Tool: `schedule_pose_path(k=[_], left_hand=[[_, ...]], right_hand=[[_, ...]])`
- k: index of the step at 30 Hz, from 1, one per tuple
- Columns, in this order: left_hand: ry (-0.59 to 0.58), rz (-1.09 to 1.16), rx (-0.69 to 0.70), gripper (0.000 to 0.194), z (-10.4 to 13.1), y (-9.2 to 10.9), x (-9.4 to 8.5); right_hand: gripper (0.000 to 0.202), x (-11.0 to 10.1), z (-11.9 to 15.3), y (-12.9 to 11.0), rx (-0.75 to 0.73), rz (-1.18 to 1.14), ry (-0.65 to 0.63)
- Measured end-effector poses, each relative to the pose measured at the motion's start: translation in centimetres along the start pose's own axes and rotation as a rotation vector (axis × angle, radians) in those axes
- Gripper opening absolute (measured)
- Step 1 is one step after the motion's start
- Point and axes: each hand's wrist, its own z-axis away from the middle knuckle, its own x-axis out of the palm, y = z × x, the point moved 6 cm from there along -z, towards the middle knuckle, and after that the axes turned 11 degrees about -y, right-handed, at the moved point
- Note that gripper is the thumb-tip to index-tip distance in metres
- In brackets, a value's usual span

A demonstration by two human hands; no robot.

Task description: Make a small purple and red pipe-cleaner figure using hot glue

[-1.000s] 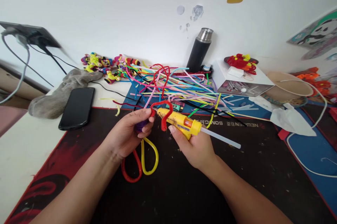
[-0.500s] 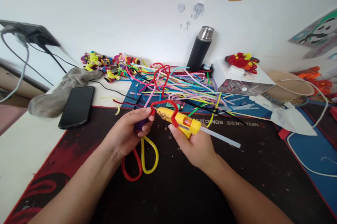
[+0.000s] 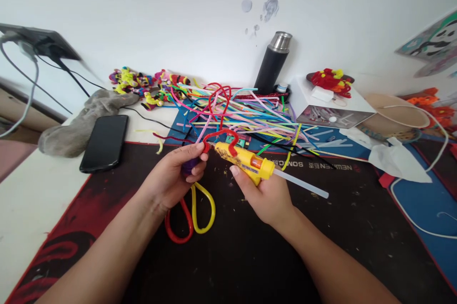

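Note:
My left hand (image 3: 173, 168) is closed in a pinch on a bent red pipe cleaner (image 3: 223, 131), with a purple piece (image 3: 190, 165) tucked behind the fingers. Below that hand hang a red loop (image 3: 178, 242) and a yellow loop (image 3: 203, 231) of thick cord; where they join is hidden. In my right hand (image 3: 269, 197) is a yellow hot glue gun (image 3: 246, 161), gripped by its handle. Its nozzle touches or nearly touches the pipe cleaner by my left fingertips. A translucent glue stick (image 3: 303, 185) sticks out of its back.
Loose colored pipe cleaners (image 3: 235, 108) lie heaped at the back, near a black thermos (image 3: 271, 63). A phone (image 3: 103, 144) and a grey plush (image 3: 82, 127) sit left; a white box (image 3: 314, 99) and a straw hat (image 3: 396, 108) stand right. Several small figures (image 3: 132, 82) are behind.
The free end of the red pipe cleaner has shifted up and slightly left over the glue gun. Both hands stay in nearly the same place; the view has tilted slightly.

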Motion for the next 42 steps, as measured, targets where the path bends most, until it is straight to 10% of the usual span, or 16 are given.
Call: schedule_pose_path(k=[42], left_hand=[[-0.032, -0.068, -0.017, 0.038, -0.01, -0.12, 0.5]], right_hand=[[0.023, -0.28, 0.16, 0.0, 0.001, -0.014, 0.04]])
